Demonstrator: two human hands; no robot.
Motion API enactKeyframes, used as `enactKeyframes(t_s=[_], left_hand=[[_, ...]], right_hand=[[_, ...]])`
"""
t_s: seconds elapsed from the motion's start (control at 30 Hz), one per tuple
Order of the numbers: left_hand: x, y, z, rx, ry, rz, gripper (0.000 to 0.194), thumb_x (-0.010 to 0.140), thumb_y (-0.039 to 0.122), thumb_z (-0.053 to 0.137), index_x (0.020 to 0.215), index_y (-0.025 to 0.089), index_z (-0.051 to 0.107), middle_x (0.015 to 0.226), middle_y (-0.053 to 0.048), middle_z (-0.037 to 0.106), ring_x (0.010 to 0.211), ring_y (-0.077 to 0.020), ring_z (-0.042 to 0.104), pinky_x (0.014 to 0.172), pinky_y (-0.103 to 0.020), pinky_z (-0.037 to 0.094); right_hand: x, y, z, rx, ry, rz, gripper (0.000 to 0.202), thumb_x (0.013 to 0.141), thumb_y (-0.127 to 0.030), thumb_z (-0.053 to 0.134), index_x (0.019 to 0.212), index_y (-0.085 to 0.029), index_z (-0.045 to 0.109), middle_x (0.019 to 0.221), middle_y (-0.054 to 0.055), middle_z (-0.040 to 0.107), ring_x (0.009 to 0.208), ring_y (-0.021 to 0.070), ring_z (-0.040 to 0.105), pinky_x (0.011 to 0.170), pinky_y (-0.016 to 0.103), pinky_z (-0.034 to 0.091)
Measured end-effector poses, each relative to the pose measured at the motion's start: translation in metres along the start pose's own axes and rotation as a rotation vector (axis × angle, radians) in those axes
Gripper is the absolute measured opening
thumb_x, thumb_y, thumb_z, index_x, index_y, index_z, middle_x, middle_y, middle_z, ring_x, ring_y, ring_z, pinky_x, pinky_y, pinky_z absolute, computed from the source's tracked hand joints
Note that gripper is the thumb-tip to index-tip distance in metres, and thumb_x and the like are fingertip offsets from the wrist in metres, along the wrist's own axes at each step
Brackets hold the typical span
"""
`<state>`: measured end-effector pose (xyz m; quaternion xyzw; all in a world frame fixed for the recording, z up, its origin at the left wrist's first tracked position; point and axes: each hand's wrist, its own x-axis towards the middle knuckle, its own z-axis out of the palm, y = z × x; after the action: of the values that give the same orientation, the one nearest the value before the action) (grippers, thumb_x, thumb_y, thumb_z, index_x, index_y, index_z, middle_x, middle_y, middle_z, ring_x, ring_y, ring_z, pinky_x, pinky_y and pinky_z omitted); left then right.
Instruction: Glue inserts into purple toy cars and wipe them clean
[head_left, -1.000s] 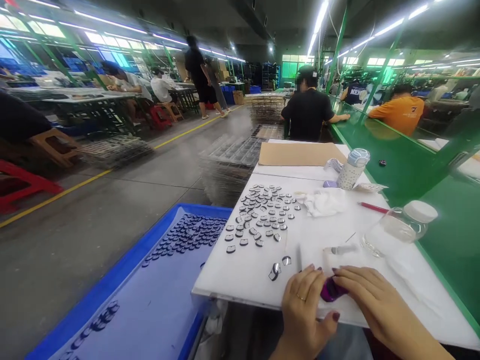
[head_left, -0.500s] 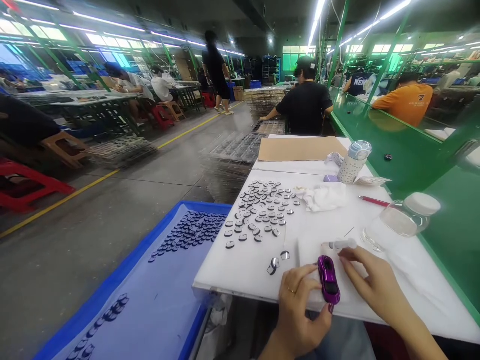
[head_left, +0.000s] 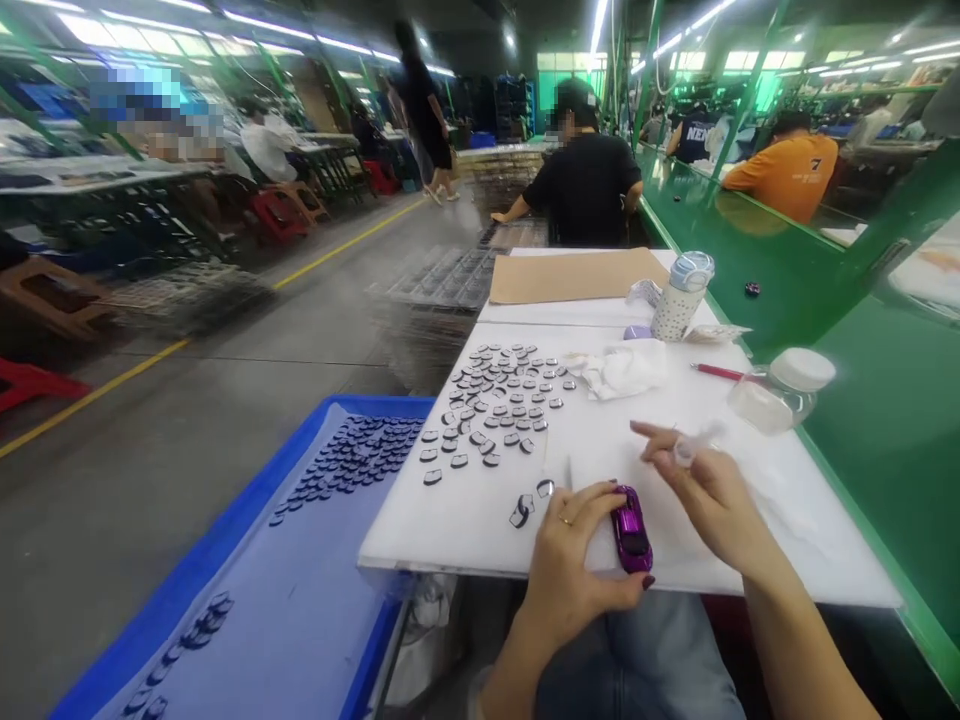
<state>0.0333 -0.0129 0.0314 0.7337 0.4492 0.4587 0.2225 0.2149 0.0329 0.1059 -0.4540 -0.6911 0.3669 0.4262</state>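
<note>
A shiny purple toy car [head_left: 631,532] rests at the table's near edge. My left hand [head_left: 574,560] grips it, fingers at its far end and thumb at its near end. Right of the car, my right hand [head_left: 705,490] is raised above the white table, holding a translucent syringe [head_left: 696,446]; its outline is blurred and its tip cannot be made out. To the left of my left hand lie a few small dark-edged clear pieces [head_left: 522,511]. Many more such pieces [head_left: 491,400] are spread farther back on the tabletop.
A blue tray [head_left: 225,530] with rows of dark pieces sits at left. Behind are crumpled tissue [head_left: 619,370], a red pen [head_left: 716,371], a clear jar [head_left: 784,392], a patterned bottle [head_left: 681,298] and cardboard [head_left: 574,275]. A green conveyor [head_left: 795,310] runs along the right; people sit beyond.
My right hand has lifted the syringe from the tabletop and turned it. The left hand stays on the toy car. The whole view has shifted slightly.
</note>
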Motion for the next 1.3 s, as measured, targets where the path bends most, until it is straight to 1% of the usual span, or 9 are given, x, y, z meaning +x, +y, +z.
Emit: enactKeyframes(t_s=[0.13, 0.23, 0.37, 0.53, 0.7, 0.8, 0.9, 1.07, 1.3], left_hand=[[-0.002, -0.002, 0.004, 0.036, 0.070, 0.050, 0.061, 0.061, 0.038, 0.080, 0.119, 0.023, 0.068, 0.117, -0.009, 0.070, 0.096, -0.0291, 0.062, 0.084, -0.044, 0.053], [-0.002, 0.000, 0.003, 0.040, 0.101, 0.045, 0.053, 0.064, 0.037, 0.077, 0.115, 0.023, 0.071, 0.114, -0.008, 0.070, 0.093, -0.0270, 0.060, 0.081, -0.041, 0.053], [-0.001, 0.002, 0.003, 0.047, 0.124, 0.057, 0.050, 0.067, 0.039, 0.076, 0.115, 0.024, 0.071, 0.113, -0.007, 0.070, 0.092, -0.0262, 0.059, 0.079, -0.039, 0.053], [0.001, 0.005, 0.002, 0.078, 0.132, 0.057, 0.048, 0.069, 0.045, 0.077, 0.111, 0.023, 0.072, 0.110, -0.008, 0.071, 0.089, -0.0256, 0.058, 0.077, -0.039, 0.053], [0.002, 0.009, 0.002, 0.093, 0.136, 0.037, 0.047, 0.069, 0.043, 0.077, 0.111, 0.022, 0.072, 0.110, -0.008, 0.071, 0.090, -0.0259, 0.059, 0.079, -0.040, 0.053], [0.002, 0.011, 0.003, 0.089, 0.137, 0.023, 0.047, 0.066, 0.039, 0.076, 0.110, 0.022, 0.072, 0.110, -0.008, 0.071, 0.091, -0.0268, 0.059, 0.080, -0.042, 0.053], [0.002, 0.012, 0.004, 0.101, 0.143, 0.005, 0.047, 0.066, 0.039, 0.075, 0.110, 0.022, 0.072, 0.109, -0.008, 0.070, 0.091, -0.0274, 0.059, 0.080, -0.042, 0.053], [0.002, 0.013, 0.005, 0.095, 0.154, 0.002, 0.047, 0.066, 0.040, 0.075, 0.109, 0.022, 0.073, 0.108, -0.008, 0.070, 0.092, -0.0273, 0.059, 0.081, -0.042, 0.054], [0.002, 0.014, 0.006, 0.069, 0.154, -0.029, 0.051, 0.061, 0.040, 0.079, 0.108, 0.023, 0.074, 0.107, -0.007, 0.070, 0.089, -0.0275, 0.059, 0.079, -0.042, 0.053]], right_hand=[[-0.023, -0.016, -0.008, 0.342, 0.155, -0.164, 0.013, 0.093, -0.037, 0.065, 0.095, -0.024, 0.066, 0.079, 0.002, 0.060, 0.074, 0.0164, 0.057, 0.068, 0.030, 0.044], [-0.038, -0.016, 0.002, 0.676, 0.023, -0.176, 0.047, 0.086, -0.059, 0.065, 0.067, -0.021, 0.047, 0.056, -0.004, 0.036, 0.052, 0.0123, 0.034, 0.054, 0.030, 0.031], [-0.052, -0.008, 0.018, 0.709, -0.063, 0.032, 0.051, 0.097, -0.044, 0.057, 0.059, -0.020, 0.032, 0.054, -0.004, 0.027, 0.052, 0.0118, 0.026, 0.052, 0.030, 0.021], [-0.060, -0.014, 0.020, 0.740, 0.108, -0.102, 0.049, 0.099, -0.046, 0.047, 0.059, -0.020, 0.032, 0.050, -0.005, 0.026, 0.047, 0.0121, 0.027, 0.052, 0.030, 0.026], [-0.065, -0.014, 0.013, 0.548, -0.102, 0.039, 0.043, 0.092, -0.036, 0.064, 0.059, -0.020, 0.043, 0.057, -0.002, 0.038, 0.055, 0.0142, 0.034, 0.053, 0.030, 0.022], [-0.061, -0.020, 0.006, 0.690, -0.009, -0.057, 0.056, 0.093, -0.056, 0.056, 0.055, -0.021, 0.035, 0.048, -0.003, 0.025, 0.049, 0.0140, 0.027, 0.053, 0.031, 0.023], [-0.047, -0.027, 0.006, 0.899, -0.011, -0.120, 0.064, 0.086, -0.071, 0.056, 0.054, -0.020, 0.034, 0.045, -0.004, 0.023, 0.045, 0.0123, 0.026, 0.053, 0.032, 0.026], [-0.024, -0.022, 0.020, 1.189, -0.083, -0.066, 0.074, 0.081, -0.085, 0.045, 0.051, -0.020, 0.026, 0.042, -0.005, 0.013, 0.042, 0.0107, 0.015, 0.048, 0.031, 0.021], [-0.024, -0.011, 0.028, 1.210, -0.121, 0.023, 0.075, 0.076, -0.089, 0.038, 0.052, -0.020, 0.023, 0.042, -0.004, 0.011, 0.042, 0.0106, 0.013, 0.044, 0.030, 0.017]])
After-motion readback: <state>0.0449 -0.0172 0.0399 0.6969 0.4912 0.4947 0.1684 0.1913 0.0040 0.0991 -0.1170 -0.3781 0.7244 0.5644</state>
